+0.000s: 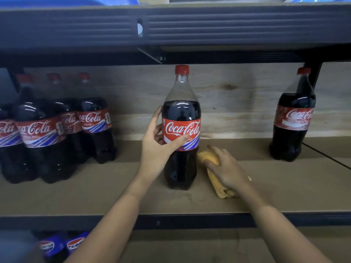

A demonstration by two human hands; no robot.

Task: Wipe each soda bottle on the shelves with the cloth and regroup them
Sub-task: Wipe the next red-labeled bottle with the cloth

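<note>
The left hand (155,149) wraps the labelled waist of an upright plastic bottle (181,128), partly full of dark cola, red-capped, mid-shelf (106,194). Just beside its base, the right hand (226,169) grips a bunched yellow cloth (214,177) on the brown board. Four bottles (57,130) cluster left, one (293,118) stands right.

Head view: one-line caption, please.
Left hand grips a cola bottle on the shelf; right hand holds the cloth.
</note>
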